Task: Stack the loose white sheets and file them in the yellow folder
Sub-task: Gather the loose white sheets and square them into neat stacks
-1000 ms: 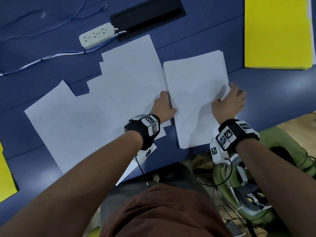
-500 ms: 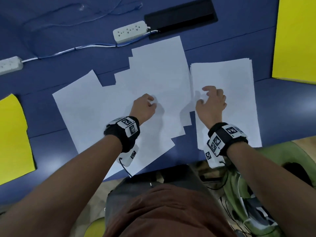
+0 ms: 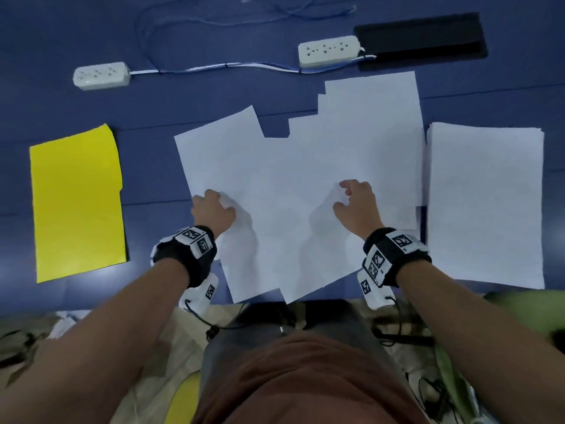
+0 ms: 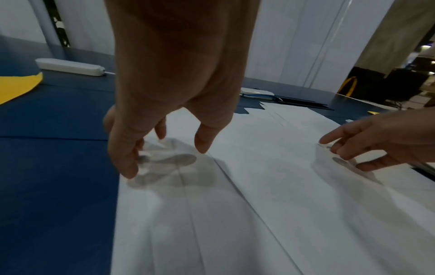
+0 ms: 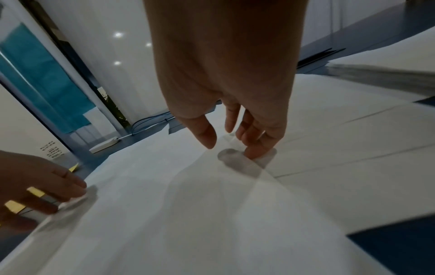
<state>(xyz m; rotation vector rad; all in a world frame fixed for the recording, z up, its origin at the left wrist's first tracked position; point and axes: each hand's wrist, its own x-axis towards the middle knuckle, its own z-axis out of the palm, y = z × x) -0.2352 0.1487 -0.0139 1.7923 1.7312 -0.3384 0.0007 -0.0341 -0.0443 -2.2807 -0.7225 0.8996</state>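
Note:
Several loose white sheets (image 3: 290,185) lie overlapped in a fan on the blue table. My left hand (image 3: 214,209) touches the left part of the fan with its fingertips; in the left wrist view the left hand (image 4: 162,158) has its fingers pointing down and the thumb apart. My right hand (image 3: 345,197) presses fingertips on the right part of the fan, and the right hand (image 5: 233,148) has raised a small ridge in the paper. A squared stack of sheets (image 3: 486,203) lies to the right. The closed yellow folder (image 3: 76,203) lies flat at the far left.
Two white power strips (image 3: 101,76) (image 3: 328,50) joined by a cable lie behind the sheets, beside a black cable hatch (image 3: 420,41). The near sheet corners overhang the table's front edge (image 3: 91,307). Bare blue table (image 3: 153,179) separates folder and fan.
Both hands left the squared stack and moved left onto the fanned sheets. The left hand went to the fan's left side. The head view swung left, bringing this folder into sight.

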